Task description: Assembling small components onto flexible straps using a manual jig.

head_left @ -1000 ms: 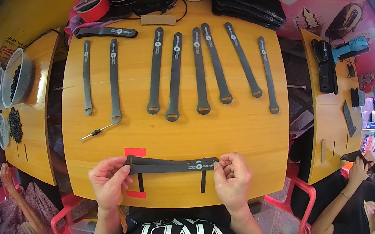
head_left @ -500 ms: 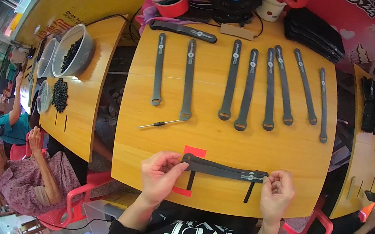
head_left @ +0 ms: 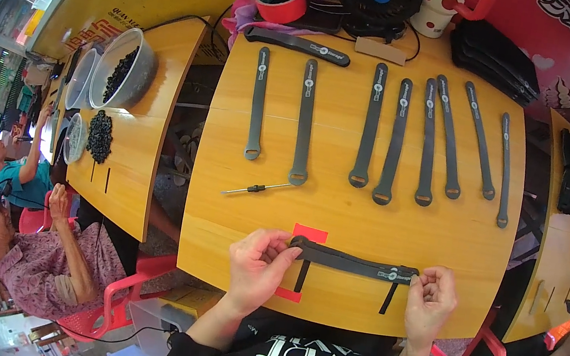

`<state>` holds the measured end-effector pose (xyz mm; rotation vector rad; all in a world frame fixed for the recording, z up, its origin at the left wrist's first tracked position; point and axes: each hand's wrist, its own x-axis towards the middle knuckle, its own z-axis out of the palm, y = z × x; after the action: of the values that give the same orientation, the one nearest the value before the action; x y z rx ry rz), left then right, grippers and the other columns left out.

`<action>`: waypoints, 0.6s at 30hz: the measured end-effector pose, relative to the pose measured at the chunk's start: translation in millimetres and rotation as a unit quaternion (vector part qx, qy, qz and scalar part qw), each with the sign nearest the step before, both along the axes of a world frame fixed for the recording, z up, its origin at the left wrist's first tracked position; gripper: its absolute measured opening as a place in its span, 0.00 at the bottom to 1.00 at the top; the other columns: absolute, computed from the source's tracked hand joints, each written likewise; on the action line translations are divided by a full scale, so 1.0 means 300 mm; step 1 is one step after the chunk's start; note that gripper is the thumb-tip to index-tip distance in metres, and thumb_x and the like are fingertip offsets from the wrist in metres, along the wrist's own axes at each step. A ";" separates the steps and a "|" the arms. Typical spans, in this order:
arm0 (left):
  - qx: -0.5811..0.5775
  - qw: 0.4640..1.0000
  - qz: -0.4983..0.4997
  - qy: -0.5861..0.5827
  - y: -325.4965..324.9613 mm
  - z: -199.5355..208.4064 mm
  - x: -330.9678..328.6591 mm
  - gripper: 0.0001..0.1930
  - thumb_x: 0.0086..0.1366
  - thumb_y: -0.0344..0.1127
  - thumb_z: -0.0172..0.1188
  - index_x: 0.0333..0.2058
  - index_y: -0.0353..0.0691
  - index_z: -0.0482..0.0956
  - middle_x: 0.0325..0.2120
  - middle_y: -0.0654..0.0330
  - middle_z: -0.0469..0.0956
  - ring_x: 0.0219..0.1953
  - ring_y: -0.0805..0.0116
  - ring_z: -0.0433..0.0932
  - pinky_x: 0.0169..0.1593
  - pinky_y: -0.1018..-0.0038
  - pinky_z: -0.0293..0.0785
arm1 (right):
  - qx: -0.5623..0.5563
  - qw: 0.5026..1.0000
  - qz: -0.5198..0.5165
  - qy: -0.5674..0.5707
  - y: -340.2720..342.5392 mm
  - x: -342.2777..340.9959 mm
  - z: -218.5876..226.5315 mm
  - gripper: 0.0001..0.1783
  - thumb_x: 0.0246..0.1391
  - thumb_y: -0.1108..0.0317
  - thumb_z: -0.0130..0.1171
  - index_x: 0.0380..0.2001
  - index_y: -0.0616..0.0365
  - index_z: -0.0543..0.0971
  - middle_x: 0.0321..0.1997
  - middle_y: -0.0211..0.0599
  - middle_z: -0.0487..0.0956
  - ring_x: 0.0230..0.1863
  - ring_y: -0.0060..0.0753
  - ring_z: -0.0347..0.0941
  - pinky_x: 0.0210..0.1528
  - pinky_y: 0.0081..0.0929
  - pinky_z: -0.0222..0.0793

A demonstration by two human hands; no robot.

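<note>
Between my two hands stretches a small stack of dark grey straps [head_left: 357, 264], held level just over the near part of the table. My left hand [head_left: 258, 266] pinches the rounded left end between thumb and fingers. At the right end, beside a pale printed mark, my right hand [head_left: 432, 299] closes on the tip. Below the straps, two short black strips [head_left: 389, 297] lie on the wood, the left one between pieces of red tape [head_left: 310, 233]. Several similar straps with slotted ends, such as one long strap [head_left: 368, 128], lie spread farther back.
A thin pointed tool [head_left: 256, 188] lies left of centre. Along the back stand a red tape roll [head_left: 281, 8], a black fan [head_left: 379, 4], a spotted mug [head_left: 433, 9] and black pouches [head_left: 494, 62]. On the left table, clear tubs [head_left: 124, 73] stand near black pieces [head_left: 100, 135]; people sit at both sides.
The view has shifted slightly, so the table and straps appear farther right. Both hands keep hold of the strap stack, whose layers look a little closer together.
</note>
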<state>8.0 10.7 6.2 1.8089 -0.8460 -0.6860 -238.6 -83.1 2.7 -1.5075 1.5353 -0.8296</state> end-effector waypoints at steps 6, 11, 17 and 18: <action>0.005 1.000 -0.002 -0.010 -0.006 -0.004 -0.009 0.10 0.55 0.16 0.67 0.36 0.29 0.79 0.22 0.65 0.77 0.24 0.83 0.75 0.28 0.85 0.70 | -0.002 1.000 -0.012 0.000 0.003 -0.009 -0.016 0.13 0.47 0.87 0.60 0.34 0.62 0.74 0.25 0.27 0.72 0.20 0.11 0.65 0.21 0.13 0.57; 0.002 1.000 0.000 0.002 -0.011 0.002 -0.019 0.10 0.55 0.17 0.67 0.36 0.29 0.79 0.22 0.66 0.77 0.24 0.83 0.74 0.29 0.85 0.70 | -0.011 1.000 -0.012 0.014 0.001 -0.014 -0.006 0.13 0.47 0.87 0.60 0.35 0.62 0.74 0.25 0.28 0.73 0.20 0.12 0.66 0.21 0.14 0.59; 0.012 1.000 -0.011 -0.001 -0.004 -0.001 -0.007 0.09 0.55 0.16 0.66 0.35 0.30 0.79 0.23 0.66 0.77 0.25 0.83 0.74 0.28 0.85 0.69 | 0.008 1.000 -0.012 0.001 0.003 0.001 0.002 0.12 0.48 0.86 0.61 0.35 0.62 0.74 0.25 0.29 0.74 0.20 0.12 0.68 0.21 0.14 0.60; 0.010 1.000 0.006 0.013 -0.006 -0.001 -0.006 0.09 0.55 0.17 0.67 0.35 0.31 0.79 0.23 0.65 0.77 0.23 0.82 0.73 0.27 0.84 0.68 | 0.003 1.000 -0.008 -0.003 -0.001 0.011 0.011 0.11 0.48 0.85 0.61 0.34 0.62 0.74 0.24 0.29 0.74 0.20 0.13 0.67 0.21 0.14 0.60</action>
<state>6.1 8.9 5.9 1.8185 -0.8132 -0.7100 -235.2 -83.2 6.0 -1.4892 1.5463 -0.8361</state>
